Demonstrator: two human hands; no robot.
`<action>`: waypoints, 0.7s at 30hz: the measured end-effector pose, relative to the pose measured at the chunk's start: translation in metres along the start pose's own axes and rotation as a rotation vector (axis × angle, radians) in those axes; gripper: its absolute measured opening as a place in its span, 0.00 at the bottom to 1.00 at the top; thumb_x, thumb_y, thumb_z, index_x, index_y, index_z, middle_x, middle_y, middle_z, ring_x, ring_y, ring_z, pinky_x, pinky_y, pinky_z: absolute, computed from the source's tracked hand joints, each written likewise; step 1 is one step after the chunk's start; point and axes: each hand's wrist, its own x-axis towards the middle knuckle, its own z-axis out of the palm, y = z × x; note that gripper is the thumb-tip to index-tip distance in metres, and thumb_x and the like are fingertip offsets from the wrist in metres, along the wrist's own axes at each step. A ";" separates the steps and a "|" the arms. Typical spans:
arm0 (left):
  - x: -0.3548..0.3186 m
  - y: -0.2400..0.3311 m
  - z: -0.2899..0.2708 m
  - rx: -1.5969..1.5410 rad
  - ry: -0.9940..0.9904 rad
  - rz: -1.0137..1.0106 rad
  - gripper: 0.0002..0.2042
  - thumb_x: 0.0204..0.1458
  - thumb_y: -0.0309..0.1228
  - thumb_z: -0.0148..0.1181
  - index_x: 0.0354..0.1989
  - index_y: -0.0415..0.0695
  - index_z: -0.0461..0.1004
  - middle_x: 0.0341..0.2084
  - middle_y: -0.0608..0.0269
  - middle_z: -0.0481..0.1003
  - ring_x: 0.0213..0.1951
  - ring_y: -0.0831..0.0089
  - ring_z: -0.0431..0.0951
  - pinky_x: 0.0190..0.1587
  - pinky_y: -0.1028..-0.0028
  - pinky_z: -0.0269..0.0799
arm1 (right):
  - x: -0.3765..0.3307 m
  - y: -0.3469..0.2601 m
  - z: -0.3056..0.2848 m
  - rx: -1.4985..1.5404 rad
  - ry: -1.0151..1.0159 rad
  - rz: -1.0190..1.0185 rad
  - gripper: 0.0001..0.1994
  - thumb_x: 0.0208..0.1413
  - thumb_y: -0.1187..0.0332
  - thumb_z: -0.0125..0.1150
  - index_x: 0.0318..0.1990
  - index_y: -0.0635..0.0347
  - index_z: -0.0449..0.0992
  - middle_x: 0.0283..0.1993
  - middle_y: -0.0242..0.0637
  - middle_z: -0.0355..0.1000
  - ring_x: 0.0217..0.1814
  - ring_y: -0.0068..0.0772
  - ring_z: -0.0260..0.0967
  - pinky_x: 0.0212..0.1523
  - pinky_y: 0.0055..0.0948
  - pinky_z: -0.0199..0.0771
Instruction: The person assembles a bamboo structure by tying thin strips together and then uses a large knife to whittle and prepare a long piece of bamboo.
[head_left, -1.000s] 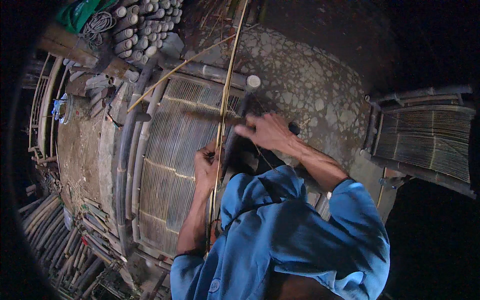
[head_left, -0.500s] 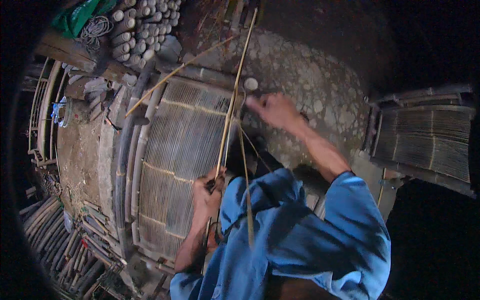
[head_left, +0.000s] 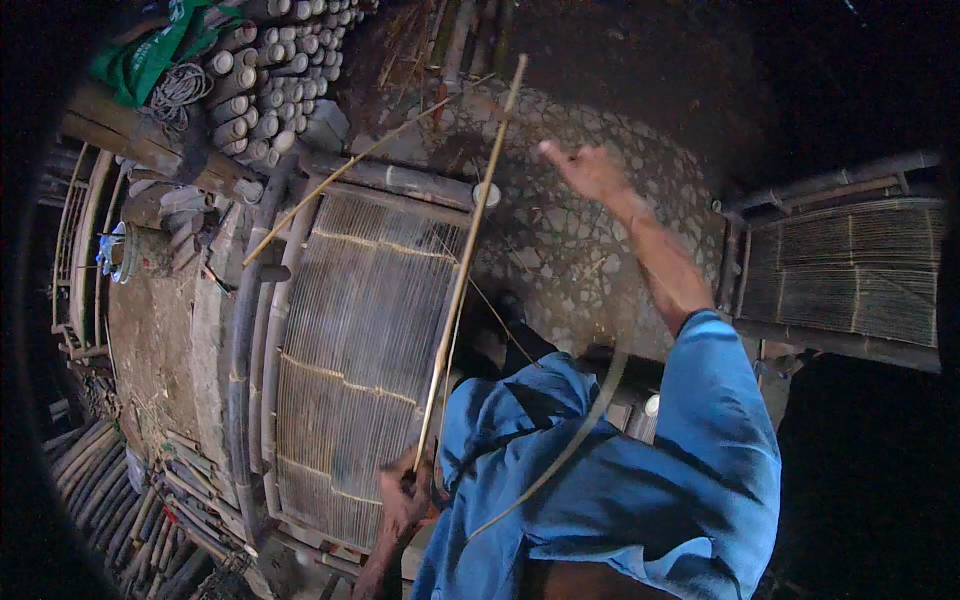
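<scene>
My left hand (head_left: 402, 492) is closed around the lower end of a long, thin bamboo strip (head_left: 467, 265), low beside my body at the near right side of a slatted bamboo bench (head_left: 360, 300). The strip slants up and away past the bench's far right corner. Out to the right, over the stone floor, my right hand (head_left: 590, 172) is held apart from the strip with one finger stretched out, and nothing shows in it. A thin, curved strip (head_left: 590, 420), blurred, hangs across my blue shirt; where its ends lead is unclear.
Another bamboo stick (head_left: 350, 165) lies slanted over the bench's far end. Stacked bamboo tubes (head_left: 270, 90), a green bag (head_left: 150, 65) and coiled rope (head_left: 180, 90) are at the far left. A second slatted bench (head_left: 845, 265) stands at right; cut poles (head_left: 100, 470) lie near left.
My left hand has drawn back toward my body with the bamboo strip. The right hand has moved away from the strip, outward to the right. A thin strip has swung right across my shirt.
</scene>
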 end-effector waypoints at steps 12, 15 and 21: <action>-0.058 -0.037 -0.047 0.299 0.119 -0.019 0.10 0.58 0.33 0.58 0.36 0.39 0.79 0.21 0.52 0.76 0.22 0.60 0.79 0.27 0.66 0.74 | 0.055 0.037 -0.026 -0.044 0.293 0.081 0.56 0.52 0.22 0.36 0.49 0.84 0.73 0.50 0.72 0.71 0.62 0.62 0.67 0.64 0.47 0.62; -0.038 -0.032 -0.056 0.316 0.093 0.043 0.10 0.59 0.33 0.59 0.39 0.38 0.80 0.20 0.68 0.72 0.21 0.81 0.67 0.22 0.75 0.59 | 0.057 0.050 -0.049 0.346 0.400 0.270 0.57 0.52 0.21 0.35 0.47 0.85 0.74 0.49 0.71 0.72 0.62 0.58 0.68 0.62 0.45 0.63; 0.085 0.001 0.003 -0.112 0.150 -0.062 0.14 0.60 0.34 0.58 0.44 0.33 0.77 0.16 0.66 0.64 0.22 0.78 0.61 0.26 0.74 0.59 | -0.042 -0.001 0.040 0.322 0.181 -0.136 0.41 0.55 0.27 0.42 0.36 0.63 0.81 0.26 0.54 0.75 0.33 0.54 0.75 0.41 0.48 0.70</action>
